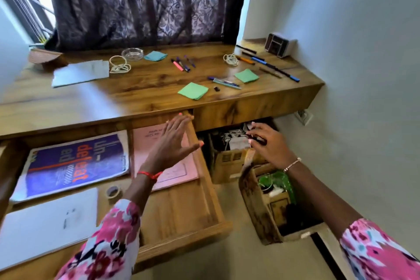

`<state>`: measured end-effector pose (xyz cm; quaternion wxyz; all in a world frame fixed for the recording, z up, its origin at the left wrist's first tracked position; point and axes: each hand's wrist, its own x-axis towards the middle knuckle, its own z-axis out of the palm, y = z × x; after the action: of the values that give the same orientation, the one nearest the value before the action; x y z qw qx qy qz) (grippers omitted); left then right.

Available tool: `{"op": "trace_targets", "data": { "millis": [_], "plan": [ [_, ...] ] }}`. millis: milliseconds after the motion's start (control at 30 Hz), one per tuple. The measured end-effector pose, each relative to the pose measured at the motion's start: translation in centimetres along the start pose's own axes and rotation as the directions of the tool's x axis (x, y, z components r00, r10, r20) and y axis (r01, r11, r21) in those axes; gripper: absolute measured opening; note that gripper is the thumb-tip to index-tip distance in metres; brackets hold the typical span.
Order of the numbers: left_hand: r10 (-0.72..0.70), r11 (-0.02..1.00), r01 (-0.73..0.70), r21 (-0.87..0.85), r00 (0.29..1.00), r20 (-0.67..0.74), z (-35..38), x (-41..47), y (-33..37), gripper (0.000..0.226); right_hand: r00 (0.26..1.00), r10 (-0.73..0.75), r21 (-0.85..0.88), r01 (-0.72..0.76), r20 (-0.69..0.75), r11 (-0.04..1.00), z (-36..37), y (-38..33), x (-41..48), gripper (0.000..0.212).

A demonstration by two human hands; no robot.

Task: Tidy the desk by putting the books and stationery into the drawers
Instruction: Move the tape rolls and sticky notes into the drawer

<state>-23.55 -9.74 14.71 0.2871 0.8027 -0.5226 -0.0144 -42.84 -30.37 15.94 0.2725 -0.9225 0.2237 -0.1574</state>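
The wooden desk (141, 98) has its wide drawer (204, 188) pulled out. In the drawer lie a purple book (75, 163), a pink booklet (145, 143), a white notebook (45, 223) and a tape roll (113, 191). My left hand (175, 141) hovers open over the pink booklet, fingers spread. My right hand (268, 145) is right of the drawer, below the desk edge, pinching a small black object (258, 142). On the desktop lie green sticky pads (193, 90) (246, 75), a blue pad (155, 55), pens (181, 65) (223, 82) (268, 66), rubber bands (119, 65) (230, 59) and a grey booklet (81, 73).
Two open cardboard boxes (227, 166) (272, 211) full of odds and ends stand on the floor under the desk's right half. A glass dish (132, 53), a wooden holder (45, 58) and a white organiser (280, 44) sit at the desk's back. A curtain hangs behind; a wall socket (303, 116) is at right.
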Motion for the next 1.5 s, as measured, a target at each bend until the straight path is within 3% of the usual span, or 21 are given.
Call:
{"op": "trace_targets", "data": {
  "millis": [300,733,1033,1233,1500],
  "plan": [
    [-0.039,0.997,0.039,0.060,0.999,0.001,2.2,6.9,4.2,0.091,0.999,-0.038,-0.042,0.037,-0.003,0.998,-5.4,4.9,5.4,0.031],
    [-0.261,0.965,0.260,0.019,0.964,0.044,8.1,15.3,0.0,0.091,0.990,-0.031,-0.022,0.035,0.138,0.999,-2.4,10.4,15.3,0.030],
    [-0.343,0.934,0.351,-0.067,0.933,0.112,10.8,19.6,-1.4,0.103,0.984,0.160,-0.020,-0.159,0.075,0.987,-2.9,15.0,23.4,0.026],
    [-0.343,0.932,0.355,-0.065,0.927,0.152,11.9,23.9,0.2,0.071,0.949,0.314,0.048,-0.315,0.024,0.948,-3.6,17.9,28.9,0.028],
    [-0.308,0.951,0.301,0.066,0.935,0.174,14.9,29.7,0.9,0.067,0.923,0.357,0.017,-0.363,0.145,0.931,-3.2,21.6,37.5,0.043]
  ]
}}
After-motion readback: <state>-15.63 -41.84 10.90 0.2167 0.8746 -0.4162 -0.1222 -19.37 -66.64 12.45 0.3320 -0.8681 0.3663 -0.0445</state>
